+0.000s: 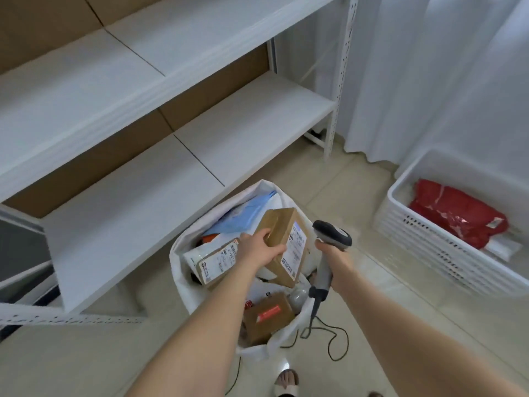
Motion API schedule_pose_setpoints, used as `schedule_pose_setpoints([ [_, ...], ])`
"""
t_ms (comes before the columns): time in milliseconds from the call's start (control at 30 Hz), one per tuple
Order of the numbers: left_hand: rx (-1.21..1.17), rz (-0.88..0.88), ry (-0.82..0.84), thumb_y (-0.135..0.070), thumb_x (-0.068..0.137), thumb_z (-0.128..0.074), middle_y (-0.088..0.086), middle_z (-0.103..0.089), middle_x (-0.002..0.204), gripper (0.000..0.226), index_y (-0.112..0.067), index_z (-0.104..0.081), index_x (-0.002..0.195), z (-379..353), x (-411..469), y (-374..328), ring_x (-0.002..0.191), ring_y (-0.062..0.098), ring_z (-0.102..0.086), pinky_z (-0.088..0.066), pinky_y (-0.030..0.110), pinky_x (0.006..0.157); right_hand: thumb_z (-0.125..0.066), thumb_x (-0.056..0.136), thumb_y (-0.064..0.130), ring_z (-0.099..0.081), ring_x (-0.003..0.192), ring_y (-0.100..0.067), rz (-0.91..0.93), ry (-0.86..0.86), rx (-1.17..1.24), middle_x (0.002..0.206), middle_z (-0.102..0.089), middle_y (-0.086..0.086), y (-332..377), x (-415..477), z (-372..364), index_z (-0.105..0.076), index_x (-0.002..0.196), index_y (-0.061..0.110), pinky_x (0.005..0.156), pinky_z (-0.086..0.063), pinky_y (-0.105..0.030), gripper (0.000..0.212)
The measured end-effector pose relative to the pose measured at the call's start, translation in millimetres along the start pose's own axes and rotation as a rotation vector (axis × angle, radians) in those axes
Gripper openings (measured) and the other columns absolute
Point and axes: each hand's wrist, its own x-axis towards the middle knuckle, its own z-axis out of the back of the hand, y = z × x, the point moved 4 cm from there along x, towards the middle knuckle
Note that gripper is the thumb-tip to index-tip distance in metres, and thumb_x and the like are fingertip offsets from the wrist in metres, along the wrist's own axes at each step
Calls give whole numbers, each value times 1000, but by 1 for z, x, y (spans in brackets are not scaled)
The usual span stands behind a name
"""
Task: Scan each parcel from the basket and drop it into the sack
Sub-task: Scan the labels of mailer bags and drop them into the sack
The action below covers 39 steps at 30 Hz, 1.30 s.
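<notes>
Over the mouth of the sack (175,255), on the floor beside the shelf (229,133): holding a brown cardboard box (286,224) in left hand (259,249), curling fingers (264,234) over its upper edge and pressing the thumb on the near face. Keeping the box tilted, with its shipping label turned toward the scanner (333,234). Gripping the scanner handle in right hand (335,257), wrapping fingers (323,247) fully round it and aiming its head at the label from just beside it. Trailing a cable (329,336) down onto the floor by the sack. Not seeing any beam, so not telling scanning from scanned.

Progress, judging from the layout: probably sitting well past halfway. Counting several parcels lying in the sack already:
- a labelled box (217,260)
- a blue mailer (243,213) behind it
- a small brown box with a red sticker (267,316) near the front rim
- bits hidden under them

Seeing the basket (415,224) well apart on the right, nearly cleared. Spotting a red soft parcel (458,217) lying inside and a flat white one (503,249) poking out beneath it. Not ruling out more underneath.

Remaining, probably: confirming the scan on the box in hand and releasing it into the sack. Then fetching, scanning and dropping those last basket parcels.
</notes>
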Motion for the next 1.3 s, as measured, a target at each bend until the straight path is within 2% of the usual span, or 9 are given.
schedule_pose_setpoints([
  [200,518,-156,11,-65,79,-56,14,-25,141,77,-46,-23,145,-54,57,-22,125,37,-38,-34,53,105,-74,84,18,-63,86,-28,-43,-81,98,99,-65,-14,-42,54,15,-59,117,6,77,-52,-41,38],
  [300,505,-128,36,-60,79,-60,12,-25,138,78,-45,-22,145,-65,77,-8,120,34,-39,-42,45,97,-77,76,25,-66,96,-33,-104,-27,59,110,-67,-18,-65,85,15,-61,122,7,78,-56,-44,52],
  [467,521,-116,17,-55,77,-63,10,-23,137,78,-47,-22,143,-71,96,10,118,31,-38,-45,40,88,-69,86,10,-60,77,-27,-162,-55,-56,87,-61,-13,-85,111,18,-60,116,2,63,-49,-35,33],
  [600,461,-114,38,-53,77,-65,9,-26,134,78,-48,-23,142,-70,106,8,115,29,-40,-49,39,86,-65,87,2,-59,90,-32,-201,-219,-197,86,-57,-12,-87,120,22,-57,115,-3,93,-52,-45,29],
  [733,443,-118,48,-53,76,-67,9,-28,133,79,-47,-23,142,-64,109,10,115,28,-42,-49,38,84,-61,85,1,-52,65,-17,-166,-256,-178,88,-57,-11,-87,121,21,-57,83,7,83,-51,-35,8],
  [867,495,-169,39,-54,72,-66,7,-28,131,81,-49,-22,140,-38,97,16,118,26,-40,-49,38,87,-64,79,-6,-63,81,-31,-159,-178,36,90,-63,-17,-75,107,7,-58,82,5,86,-55,-46,13],
  [1033,651,-321,100,-58,70,-62,2,-27,127,79,-52,-24,139,-7,73,35,117,19,-35,-46,34,88,-61,80,-3,-60,73,-27,-140,-2,169,84,-61,-13,-50,86,-30,-57,82,9,66,-52,-35,12],
  [1200,665,-336,327,-55,81,-62,3,-18,146,75,-54,-20,143,5,83,47,129,24,-32,-42,39,100,-67,79,3,-65,83,-29,-173,83,167,94,-67,-15,-45,70,-70,-61,101,6,83,-55,-45,22],
  [1300,752,-319,266,-41,82,-65,-2,-11,154,74,-54,-24,143,-13,89,61,129,26,-36,-44,39,98,-66,81,1,-62,79,-28,-189,133,168,89,-65,-14,-47,70,-88,-61,97,6,84,-54,-46,18],
])
